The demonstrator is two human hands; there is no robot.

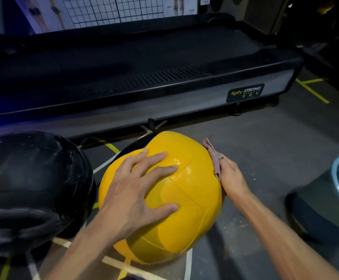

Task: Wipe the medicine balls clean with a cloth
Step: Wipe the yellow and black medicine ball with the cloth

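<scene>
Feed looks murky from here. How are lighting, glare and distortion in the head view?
Head view: dim room, blue tint at left; soft glare on the yellow ball and black ball; treadmill edges bow from the wide-angle lens; right hand and cloth slightly soft.

One wide-angle view only, from the person's head, facing forward and steeply down at the floor [265,150]. It sits close above the yellow ball [184,199], which fills the near centre, with both forearms reaching in from the bottom edge. The treadmill [144,77] crosses the far side, and straight lines bend toward the edges.
</scene>
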